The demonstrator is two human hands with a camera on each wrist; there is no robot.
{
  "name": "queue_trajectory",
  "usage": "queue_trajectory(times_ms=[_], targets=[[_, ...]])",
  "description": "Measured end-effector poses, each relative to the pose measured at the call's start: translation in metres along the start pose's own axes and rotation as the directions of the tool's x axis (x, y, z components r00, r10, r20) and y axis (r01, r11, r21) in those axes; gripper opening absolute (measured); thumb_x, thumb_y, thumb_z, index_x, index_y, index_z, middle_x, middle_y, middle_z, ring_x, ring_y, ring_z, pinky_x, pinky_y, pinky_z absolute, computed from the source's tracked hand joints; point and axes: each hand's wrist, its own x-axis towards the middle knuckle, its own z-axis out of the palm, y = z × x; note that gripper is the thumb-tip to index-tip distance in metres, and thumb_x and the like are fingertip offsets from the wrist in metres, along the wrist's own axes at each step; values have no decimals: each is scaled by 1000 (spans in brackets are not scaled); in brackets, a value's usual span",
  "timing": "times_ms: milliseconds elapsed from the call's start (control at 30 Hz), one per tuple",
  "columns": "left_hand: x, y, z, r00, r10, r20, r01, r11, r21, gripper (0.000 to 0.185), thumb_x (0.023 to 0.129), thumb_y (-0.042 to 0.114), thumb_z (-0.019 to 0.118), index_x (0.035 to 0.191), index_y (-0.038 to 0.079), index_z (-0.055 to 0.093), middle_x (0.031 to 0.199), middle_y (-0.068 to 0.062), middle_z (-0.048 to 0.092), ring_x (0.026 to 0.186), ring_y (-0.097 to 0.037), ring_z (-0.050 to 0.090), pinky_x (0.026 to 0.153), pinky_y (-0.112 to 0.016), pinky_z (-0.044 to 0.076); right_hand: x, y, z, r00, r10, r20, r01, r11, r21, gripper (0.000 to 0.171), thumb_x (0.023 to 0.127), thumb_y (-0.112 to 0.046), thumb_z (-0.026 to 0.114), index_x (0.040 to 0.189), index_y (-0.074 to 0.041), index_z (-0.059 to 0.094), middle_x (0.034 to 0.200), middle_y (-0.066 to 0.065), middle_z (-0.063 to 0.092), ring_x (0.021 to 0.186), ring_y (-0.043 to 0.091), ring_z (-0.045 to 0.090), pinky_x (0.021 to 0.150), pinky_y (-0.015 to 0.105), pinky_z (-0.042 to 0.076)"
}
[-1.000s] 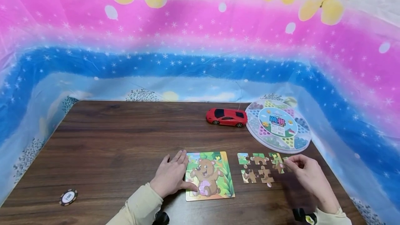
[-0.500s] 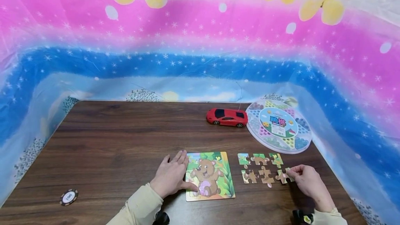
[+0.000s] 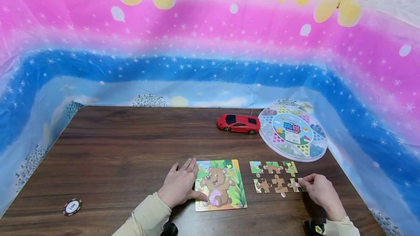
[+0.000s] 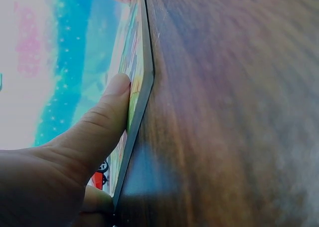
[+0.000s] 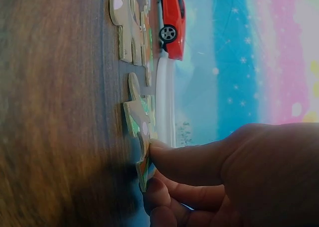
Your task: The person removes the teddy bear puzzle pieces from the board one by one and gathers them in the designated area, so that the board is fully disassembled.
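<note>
Six loose jigsaw pieces (image 3: 273,176) beside one bear puzzle board (image 3: 220,184).
Right hand (image 3: 319,191) pinching the sixth piece (image 3: 296,185); left hand (image 3: 178,188) spread, pressing the board; poker chip (image 3: 72,206) marked "100".

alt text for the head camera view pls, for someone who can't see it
A person's right hand pinches a loose puzzle piece at the end of two rows of loose pieces on a dark wooden table, while the left hand rests on a bear puzzle board. Behind sit a red toy car, a round game case and, far left, a poker chip.
</note>
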Motion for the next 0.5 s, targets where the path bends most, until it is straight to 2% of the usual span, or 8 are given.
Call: queue_trajectory(times_ms=[500], targets=[[0, 0, 0, 1000, -1, 2, 1, 1000, 0, 107, 64, 77, 57, 136, -3, 48, 146, -20, 35, 135, -30, 32, 101, -59, 29, -2, -5, 2, 1000, -9, -12, 9, 1000, -22, 26, 94, -26, 57, 95, 0, 63, 76, 3, 60, 58, 19, 49, 50, 32, 37]])
